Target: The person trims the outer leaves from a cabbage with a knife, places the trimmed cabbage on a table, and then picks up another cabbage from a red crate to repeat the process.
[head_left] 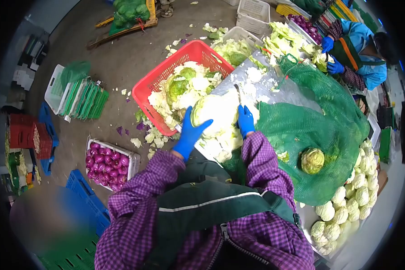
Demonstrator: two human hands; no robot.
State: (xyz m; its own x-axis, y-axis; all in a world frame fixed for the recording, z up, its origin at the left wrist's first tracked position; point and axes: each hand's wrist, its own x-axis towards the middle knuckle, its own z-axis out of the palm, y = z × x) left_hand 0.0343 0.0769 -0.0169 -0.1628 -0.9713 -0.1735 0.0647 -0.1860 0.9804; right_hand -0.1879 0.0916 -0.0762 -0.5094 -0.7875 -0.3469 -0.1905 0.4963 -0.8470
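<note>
A pale, brightly lit cabbage (216,111) lies on the metal table, close to a red crate. My left hand (191,132), in a blue glove, rests against its left side with thumb and fingers spread. On the right, my right hand (245,120), also gloved in blue, has its fingers bent around the handle end of a knife (238,93) whose blade points away from me. Pale leaf pieces surround the cabbage. The red crate (141,83) holds loose leaves and a greener head.
Green netting (310,117) covers the table's right side with one cabbage (312,161) on it. Trimmed cabbages (362,195) are piled at the far right. A co-worker (364,54) stands across the table. A crate of purple onions (107,164) sits on the floor at left.
</note>
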